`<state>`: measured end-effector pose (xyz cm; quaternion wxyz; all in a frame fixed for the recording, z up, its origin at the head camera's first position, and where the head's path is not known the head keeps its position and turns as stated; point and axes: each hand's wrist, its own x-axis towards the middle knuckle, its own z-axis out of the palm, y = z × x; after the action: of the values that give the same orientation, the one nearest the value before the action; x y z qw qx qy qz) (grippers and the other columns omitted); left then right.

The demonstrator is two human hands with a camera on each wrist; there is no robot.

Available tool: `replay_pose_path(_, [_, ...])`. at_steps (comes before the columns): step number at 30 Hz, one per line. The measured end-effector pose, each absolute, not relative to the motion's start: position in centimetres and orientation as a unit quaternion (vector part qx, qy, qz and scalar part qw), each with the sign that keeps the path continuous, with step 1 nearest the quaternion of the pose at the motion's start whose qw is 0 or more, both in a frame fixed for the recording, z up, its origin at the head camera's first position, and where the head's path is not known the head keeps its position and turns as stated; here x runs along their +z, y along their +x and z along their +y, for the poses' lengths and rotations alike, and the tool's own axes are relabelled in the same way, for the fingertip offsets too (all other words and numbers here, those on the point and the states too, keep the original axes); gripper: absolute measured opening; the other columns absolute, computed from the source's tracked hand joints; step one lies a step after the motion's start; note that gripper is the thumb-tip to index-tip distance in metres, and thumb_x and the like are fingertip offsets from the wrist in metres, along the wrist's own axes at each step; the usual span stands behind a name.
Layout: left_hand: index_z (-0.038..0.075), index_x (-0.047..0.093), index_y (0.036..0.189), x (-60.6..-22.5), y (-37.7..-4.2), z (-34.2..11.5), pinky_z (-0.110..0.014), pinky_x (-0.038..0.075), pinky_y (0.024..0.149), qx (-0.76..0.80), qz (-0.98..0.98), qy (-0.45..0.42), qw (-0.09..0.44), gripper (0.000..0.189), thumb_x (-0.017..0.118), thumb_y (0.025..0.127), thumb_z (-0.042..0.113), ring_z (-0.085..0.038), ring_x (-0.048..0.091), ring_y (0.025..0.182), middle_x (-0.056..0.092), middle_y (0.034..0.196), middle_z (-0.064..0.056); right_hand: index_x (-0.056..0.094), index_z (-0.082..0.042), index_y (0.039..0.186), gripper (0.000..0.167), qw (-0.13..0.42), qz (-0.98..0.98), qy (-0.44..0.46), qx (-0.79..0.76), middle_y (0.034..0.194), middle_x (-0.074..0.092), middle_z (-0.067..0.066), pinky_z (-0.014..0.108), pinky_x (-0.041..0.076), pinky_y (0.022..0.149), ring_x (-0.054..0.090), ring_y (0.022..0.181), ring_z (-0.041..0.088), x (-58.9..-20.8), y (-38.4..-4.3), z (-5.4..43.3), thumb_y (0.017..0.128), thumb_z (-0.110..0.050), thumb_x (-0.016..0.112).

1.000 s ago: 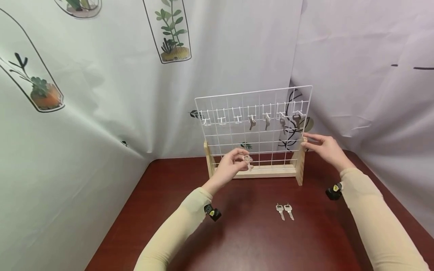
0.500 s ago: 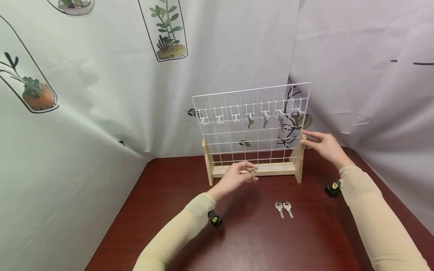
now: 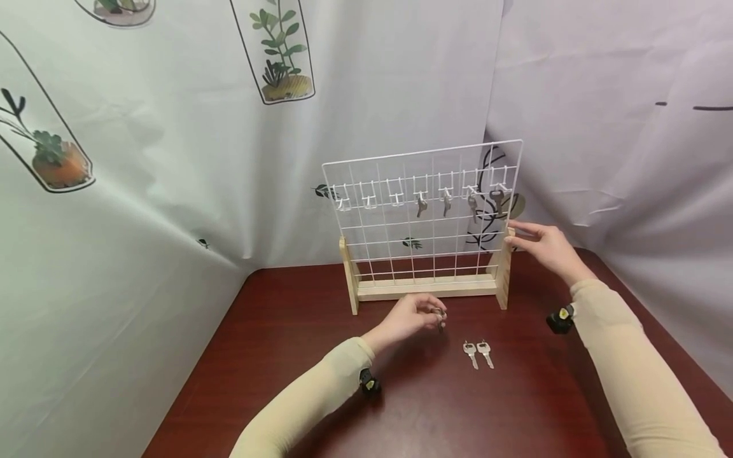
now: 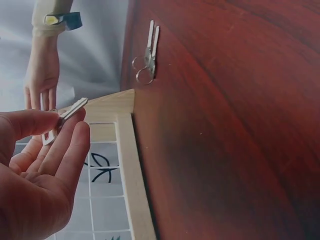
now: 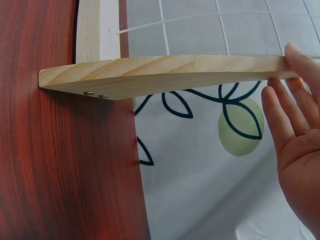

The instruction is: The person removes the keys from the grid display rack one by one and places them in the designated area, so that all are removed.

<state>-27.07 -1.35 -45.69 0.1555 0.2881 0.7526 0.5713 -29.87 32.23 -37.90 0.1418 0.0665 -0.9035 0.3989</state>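
My left hand holds a small silver key with a ring between thumb and fingers, above the table in front of the rack. In the left wrist view the key's blade points up and to the right. At the rack's right side, my right hand pinches the top of the wooden upright, thumb on one face and fingers on the other. Several keys hang from hooks on the right part of the white wire grid rack. Two more keys lie side by side on the table.
Hooks on the grid's left part carry no keys. The rack stands towards the back of the dark red table. Behind it hangs a white cloth printed with plants.
My left hand has moved down and to the right, away from the grid towards the two lying keys, still pinching its key. The right hand stays on the upright.
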Motion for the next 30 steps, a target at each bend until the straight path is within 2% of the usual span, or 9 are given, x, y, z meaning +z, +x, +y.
replay_pose_path(2, [-0.012,0.066,0.11,-45.9,-27.0,-1.1,-0.037,0.061,0.076,0.568,0.754,0.291,0.157,0.019,0.065,0.092,-0.007,-0.018,0.071,0.083,0.072,0.096,-0.017,0.058,-0.009,0.142,0.061,0.142,-0.903,0.066,0.401,0.137,0.06,0.018,0.053,0.043,0.104,0.063,0.113,0.019,-37.9,-29.8,32.3,0.094,-0.044,0.071])
replay_pose_path(4, [-0.011,0.066,0.109,-46.1,-27.0,-1.0,-0.036,0.061,0.076,0.564,0.756,0.291,0.161,0.017,0.065,0.092,-0.006,-0.02,0.072,0.084,0.072,0.099,-0.021,0.058,-0.01,0.142,0.061,0.143,-0.901,0.064,0.404,0.137,0.06,0.017,0.051,0.043,0.104,0.062,0.106,0.003,-37.9,-29.8,32.4,0.094,-0.044,0.071])
replay_pose_path(6, [-0.009,0.067,0.108,-46.3,-27.0,-0.8,-0.035,0.061,0.075,0.561,0.757,0.29,0.165,0.016,0.065,0.093,-0.005,-0.019,0.072,0.083,0.072,0.1,-0.022,0.058,-0.009,0.142,0.061,0.144,-0.901,0.063,0.405,0.137,0.06,0.017,0.048,0.044,0.102,0.057,0.097,-0.012,-37.9,-29.9,32.4,0.094,-0.043,0.071])
replay_pose_path(8, [-0.009,0.067,0.108,-46.5,-26.9,-0.6,-0.034,0.061,0.074,0.558,0.759,0.288,0.17,0.016,0.065,0.093,-0.005,-0.017,0.072,0.082,0.072,0.099,-0.021,0.058,-0.009,0.142,0.06,0.144,-0.901,0.062,0.405,0.137,0.06,0.017,0.046,0.044,0.101,0.052,0.091,-0.02,-37.9,-29.9,32.5,0.094,-0.043,0.071])
replay_pose_path(11, [-0.009,0.068,0.108,-47.0,-26.9,-0.4,-0.034,0.061,0.074,0.554,0.763,0.285,0.174,0.016,0.065,0.093,-0.005,-0.018,0.071,0.082,0.073,0.098,-0.019,0.058,-0.01,0.142,0.06,0.142,-0.901,0.061,0.404,0.137,0.06,0.016,0.044,0.044,0.1,0.051,0.091,-0.021,-38.0,-29.9,32.5,0.094,-0.043,0.071])
replay_pose_path(16, [-0.006,0.069,0.106,-47.6,-26.8,-0.1,-0.033,0.061,0.071,0.542,0.773,0.281,0.172,0.014,0.067,0.092,-0.005,-0.022,0.072,0.083,0.073,0.096,-0.015,0.058,-0.011,0.142,0.06,0.14,-0.901,0.064,0.406,0.138,0.059,0.016,0.051,0.042,0.105,0.053,0.096,-0.016,-38.0,-30.1,32.6,0.094,-0.044,0.071])
replay_pose_path(20, [-0.001,0.07,0.104,-47.9,-26.7,0.0,-0.029,0.06,0.064,0.528,0.785,0.28,0.166,0.016,0.067,0.09,-0.008,-0.015,0.07,0.075,0.073,0.094,-0.01,0.059,-0.01,0.142,0.06,0.141,-0.899,0.062,0.409,0.138,0.06,0.016,0.051,0.042,0.105,0.054,0.096,-0.014,-37.9,-30.1,32.5,0.094,-0.044,0.071])
replay_pose_path(23, [0.0,0.069,0.104,-48.1,-26.7,0.1,-0.027,0.059,0.06,0.523,0.788,0.279,0.167,0.018,0.066,0.089,-0.01,-0.01,0.066,0.07,0.072,0.095,-0.01,0.059,-0.01,0.142,0.06,0.141,-0.898,0.06,0.411,0.138,0.06,0.016,0.05,0.043,0.104,0.054,0.094,-0.016,-37.9,-30.2,32.4,0.093,-0.043,0.071])
replay_pose_path(30, [0.001,0.067,0.102,-48.4,-26.4,0.3,-0.028,0.059,0.06,0.53,0.782,0.27,0.189,0.017,0.066,0.088,-0.01,-0.01,0.065,0.07,0.072,0.096,-0.012,0.059,-0.01,0.142,0.06,0.135,-0.896,0.062,0.418,0.138,0.059,0.017,0.05,0.041,0.105,0.05,0.09,-0.022,-37.9,-30.3,32.3,0.093,-0.043,0.072])
